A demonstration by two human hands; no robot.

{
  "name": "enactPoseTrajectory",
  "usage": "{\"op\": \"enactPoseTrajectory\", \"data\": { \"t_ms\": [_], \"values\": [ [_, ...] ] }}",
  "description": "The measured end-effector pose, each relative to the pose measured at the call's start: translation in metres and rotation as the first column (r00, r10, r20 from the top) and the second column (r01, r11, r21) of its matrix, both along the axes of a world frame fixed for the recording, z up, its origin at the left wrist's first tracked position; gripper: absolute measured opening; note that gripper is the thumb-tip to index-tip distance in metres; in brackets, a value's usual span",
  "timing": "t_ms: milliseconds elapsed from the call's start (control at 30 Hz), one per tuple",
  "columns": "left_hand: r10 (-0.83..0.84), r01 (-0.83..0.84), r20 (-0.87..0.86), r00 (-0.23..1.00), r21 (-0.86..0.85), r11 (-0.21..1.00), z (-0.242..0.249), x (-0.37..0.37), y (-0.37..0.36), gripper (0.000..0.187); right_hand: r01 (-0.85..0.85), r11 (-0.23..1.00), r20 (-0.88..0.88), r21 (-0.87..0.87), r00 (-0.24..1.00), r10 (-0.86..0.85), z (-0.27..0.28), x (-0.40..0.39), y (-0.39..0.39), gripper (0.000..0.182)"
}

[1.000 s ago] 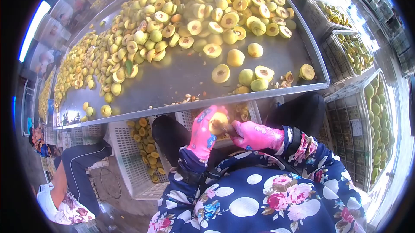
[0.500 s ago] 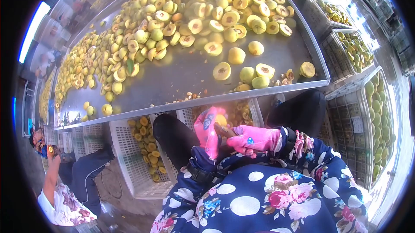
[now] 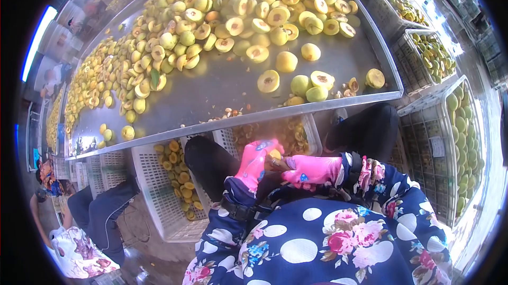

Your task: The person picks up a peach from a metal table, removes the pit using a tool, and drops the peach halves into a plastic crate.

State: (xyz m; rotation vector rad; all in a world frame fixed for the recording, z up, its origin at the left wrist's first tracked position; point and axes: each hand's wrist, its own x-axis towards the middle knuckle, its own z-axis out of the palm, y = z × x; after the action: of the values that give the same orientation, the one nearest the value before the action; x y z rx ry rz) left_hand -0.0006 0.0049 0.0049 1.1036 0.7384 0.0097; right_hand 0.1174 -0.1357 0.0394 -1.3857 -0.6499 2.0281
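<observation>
In the head view both my hands wear pink patterned gloves and meet low, over my lap and in front of the table edge. My left hand [image 3: 254,162] is closed around a yellow peach half [image 3: 274,154], mostly covered by the fingers. My right hand [image 3: 313,169] grips a brown-handled tool [image 3: 276,165], its tip against or close to the fruit; the blade cannot be made out. Just beyond the hands, under the table edge, stands a crate of peach halves [image 3: 296,136]. Above it, several peaches [image 3: 286,62] and cut halves lie on the metal table [image 3: 211,92].
A large heap of peach halves [image 3: 174,36] covers the far side of the table, which has a raised metal rim [image 3: 233,123]. Stones lie near that rim. A white crate [image 3: 153,179] stands left of my legs, filled crates [image 3: 431,153] right. A co-worker [image 3: 84,248] sits at left.
My left hand has turned over the peach half, so less of the fruit shows. Both hands remain together. The co-worker's arm at left has moved lower and the head now shows.
</observation>
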Motion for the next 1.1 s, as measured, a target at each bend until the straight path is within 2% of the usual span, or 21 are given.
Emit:
{"op": "enactPoseTrajectory", "data": {
  "t_ms": [33, 133, 233, 333, 433, 533, 633, 733, 833, 933, 1033, 1100],
  "values": [
    [-0.057, 0.057, -0.002, 0.998, 0.048, 0.997, -0.001, -0.001, 0.001, 0.025, -0.016, 1.000, 0.081, -0.017, 0.997, 0.018, 0.003, 0.000, 0.000, 0.018],
    [-0.094, 0.095, -0.010, 0.995, 0.039, 0.995, -0.001, -0.003, 0.001, 0.026, -0.044, 0.998, 0.116, -0.053, 0.992, 0.050, -0.001, 0.000, 0.000, 0.020],
    [0.045, -0.044, 0.030, 0.999, -0.026, 0.999, -0.010, -0.004, -0.005, 0.024, 0.013, 1.000, -0.042, -0.028, 0.999, -0.014, 0.002, 0.002, -0.001, 0.021],
    [0.291, -0.282, 0.044, 0.956, -0.140, 0.949, -0.019, 0.000, -0.013, 0.022, 0.114, 0.992, -0.209, -0.048, 0.970, -0.121, -0.005, -0.001, -0.002, 0.024],
    [0.419, -0.401, 0.111, 0.901, -0.155, 0.903, -0.013, 0.002, -0.020, 0.022, 0.146, 0.988, -0.288, -0.048, 0.945, -0.154, -0.006, -0.003, -0.001, 0.025],
    [0.403, -0.394, 0.144, 0.904, -0.087, 0.915, -0.016, 0.001, -0.019, 0.023, 0.133, 0.990, -0.300, -0.042, 0.944, -0.140, -0.010, -0.002, -0.002, 0.026],
    [-0.024, 0.025, 0.008, 1.000, -0.110, 0.994, -0.024, -0.005, -0.001, 0.020, 0.043, 0.999, -0.113, 0.028, 0.993, -0.039, -0.010, 0.001, -0.005, 0.029],
    [-0.065, 0.066, 0.013, 0.998, -0.085, 0.994, -0.024, -0.007, 0.000, 0.021, 0.002, 0.999, -0.024, -0.048, 1.000, -0.003, -0.005, 0.000, -0.002, 0.029],
    [0.205, -0.189, 0.049, 0.978, -0.227, 0.955, -0.028, -0.005, -0.011, 0.022, 0.061, 0.998, -0.193, 0.026, 0.980, -0.055, -0.015, 0.000, -0.004, 0.028],
    [0.323, -0.300, 0.116, 0.939, -0.176, 0.937, -0.030, -0.003, -0.014, 0.023, 0.138, 0.989, -0.292, -0.061, 0.944, -0.150, -0.016, -0.005, -0.001, 0.021],
    [0.370, -0.340, 0.054, 0.927, -0.292, 0.894, -0.013, -0.002, -0.015, 0.025, 0.155, 0.984, -0.332, -0.091, 0.927, -0.177, -0.007, -0.007, 0.003, 0.025],
    [0.492, -0.454, 0.020, 0.871, -0.355, 0.817, -0.012, 0.003, -0.017, 0.029, 0.194, 0.981, -0.427, -0.019, 0.885, -0.184, -0.015, -0.008, 0.000, 0.023]
  ]
}}
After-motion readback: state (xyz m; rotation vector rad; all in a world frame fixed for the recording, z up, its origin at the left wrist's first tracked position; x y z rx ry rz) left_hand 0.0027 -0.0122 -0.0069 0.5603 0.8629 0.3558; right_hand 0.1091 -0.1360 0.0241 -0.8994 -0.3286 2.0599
